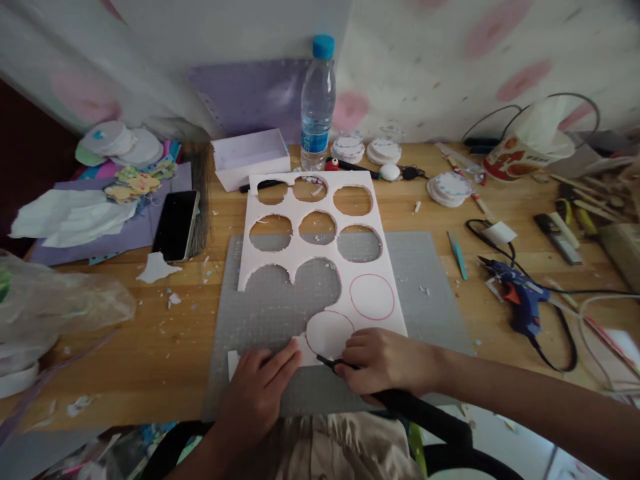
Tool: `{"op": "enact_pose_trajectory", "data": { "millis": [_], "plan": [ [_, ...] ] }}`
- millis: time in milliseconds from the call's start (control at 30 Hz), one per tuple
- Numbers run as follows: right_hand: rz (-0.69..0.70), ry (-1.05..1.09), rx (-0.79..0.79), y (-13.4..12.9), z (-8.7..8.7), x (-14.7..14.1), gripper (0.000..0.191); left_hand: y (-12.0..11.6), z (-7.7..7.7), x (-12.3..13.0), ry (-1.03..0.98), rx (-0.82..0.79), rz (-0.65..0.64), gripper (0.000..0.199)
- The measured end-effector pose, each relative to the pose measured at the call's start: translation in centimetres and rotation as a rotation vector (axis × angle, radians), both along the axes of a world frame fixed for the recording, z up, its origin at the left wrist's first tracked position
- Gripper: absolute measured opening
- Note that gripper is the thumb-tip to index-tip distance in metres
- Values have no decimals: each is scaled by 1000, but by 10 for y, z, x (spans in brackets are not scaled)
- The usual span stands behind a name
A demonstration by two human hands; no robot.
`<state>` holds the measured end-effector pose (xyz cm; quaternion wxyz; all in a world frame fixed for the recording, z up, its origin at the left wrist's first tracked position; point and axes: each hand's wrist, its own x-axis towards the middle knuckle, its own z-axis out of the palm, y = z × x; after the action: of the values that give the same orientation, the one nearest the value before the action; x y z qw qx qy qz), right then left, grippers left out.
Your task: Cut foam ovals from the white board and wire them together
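Note:
A white foam board (pixel 320 257) with several round holes lies partly on the grey cutting mat (pixel 430 300). Two pink-outlined circles remain as solid board: one at right, the other (pixel 327 332) by the near edge. My right hand (pixel 383 360) is closed around a dark craft knife (pixel 327 362), its tip at the near circle's lower left outline. My left hand (pixel 263 380) lies with outstretched fingers on the narrow strip at the board's near edge, left of the knife; its thumb is hidden. A small white offcut (pixel 233 365) sits beside that hand.
A water bottle (pixel 319 107) and a white box (pixel 251 159) stand behind the board. On the right lie a blue glue gun (pixel 523 297) with its cord, turquoise tweezers (pixel 457 255) and stacked discs (pixel 449 189). A phone (pixel 176 225) and paper pieces are at left.

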<state>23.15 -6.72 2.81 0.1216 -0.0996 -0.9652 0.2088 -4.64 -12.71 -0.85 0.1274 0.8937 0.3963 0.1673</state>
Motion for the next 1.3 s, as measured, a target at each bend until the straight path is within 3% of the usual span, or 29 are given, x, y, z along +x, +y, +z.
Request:
{"op": "enact_pose_trajectory", "data": {
  "millis": [367, 1100, 1233, 1300],
  "plan": [
    [-54, 11, -12, -8, -2, 9, 13, 5, 6, 4, -26, 12, -7, 43],
    [131, -16, 24, 18, 5, 21, 7, 3, 5, 2, -4, 10, -24, 42],
    [113, -17, 19, 19, 8, 21, 6, 1, 5, 2, 9, 6, -16, 44],
    [-42, 32, 11, 17, 13, 27, 4, 2, 5, 1, 18, 1, -15, 45]
  ]
}}
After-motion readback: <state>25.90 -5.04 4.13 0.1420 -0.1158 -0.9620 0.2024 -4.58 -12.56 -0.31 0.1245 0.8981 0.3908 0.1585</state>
